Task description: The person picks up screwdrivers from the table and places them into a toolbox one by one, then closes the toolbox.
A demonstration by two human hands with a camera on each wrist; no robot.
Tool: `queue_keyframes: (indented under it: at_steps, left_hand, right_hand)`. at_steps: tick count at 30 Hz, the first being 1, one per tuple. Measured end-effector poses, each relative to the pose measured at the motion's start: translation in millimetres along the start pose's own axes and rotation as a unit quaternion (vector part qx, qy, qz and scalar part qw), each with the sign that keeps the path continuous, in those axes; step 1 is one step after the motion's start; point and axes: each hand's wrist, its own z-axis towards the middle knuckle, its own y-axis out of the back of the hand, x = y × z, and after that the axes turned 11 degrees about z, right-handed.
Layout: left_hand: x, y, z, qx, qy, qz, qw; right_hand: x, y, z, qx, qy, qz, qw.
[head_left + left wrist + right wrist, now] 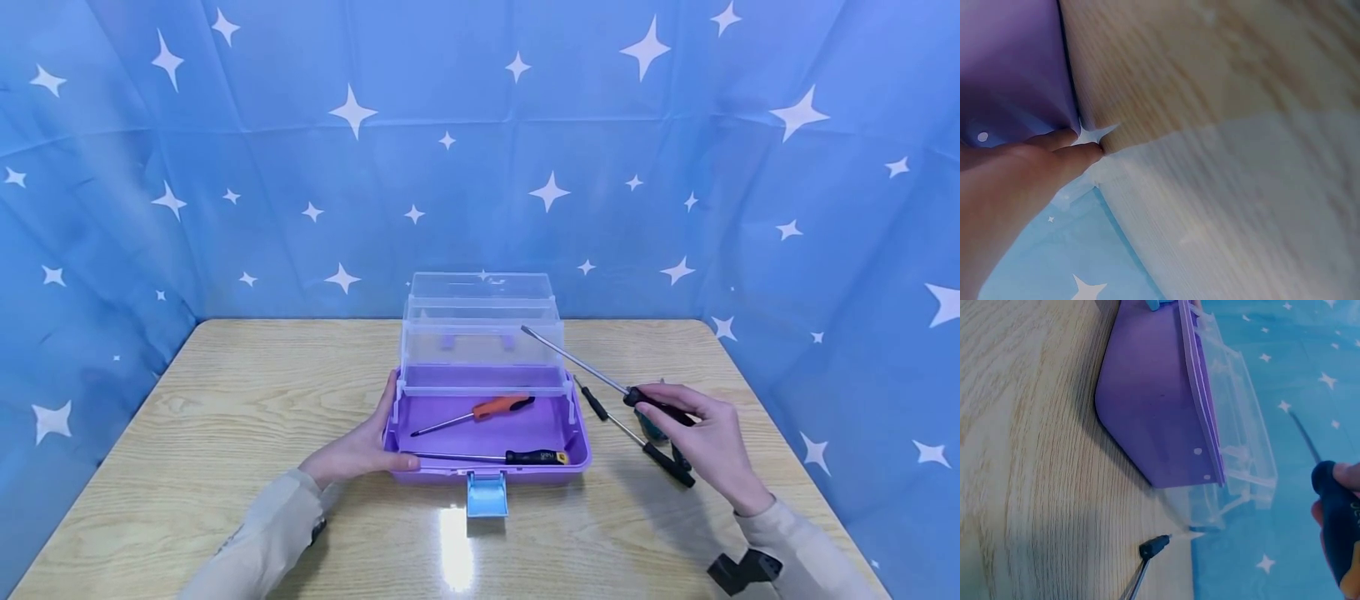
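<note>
At the table's middle stands a purple toolbox (487,477) with its clear lid (482,333) raised. My left hand (356,450) grips its left end, thumb on the front rim and fingers along the side. In the toolbox lie an orange-handled screwdriver (495,407) and a black-and-yellow-handled screwdriver (534,457). Right of the toolbox, my right hand (712,442) holds a flathead screwdriver (577,360) by its dark handle, raised above the table, its blade pointing up and left. The right wrist view shows yellow on the handle (1338,519) too.
Beneath the right hand, black-handled screwdrivers (667,467) lie on the wooden table (247,400), next to a teal-and-black item (651,427) partly hidden by the hand. A light-blue latch (487,496) hangs at the toolbox's front. Blue star-patterned cloth (465,200) surrounds the table's back and sides.
</note>
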Motion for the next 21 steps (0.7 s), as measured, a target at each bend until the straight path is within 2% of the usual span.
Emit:
queue_keyframes:
  at_steps: [11, 21]
  left_hand:
    - [-0.5, 1.0, -0.8, 0.002, 0.002, 0.002, 1.0]
    - [-2.3, 0.7, -1.6, 0.005, 0.005, -0.007, 0.9999]
  right_hand:
    - [3, -6, 0.3, 0.013, -0.011, 0.016, 0.9997]
    - [5, -12, 5.9, 0.043, 0.016, 0.02, 0.9987]
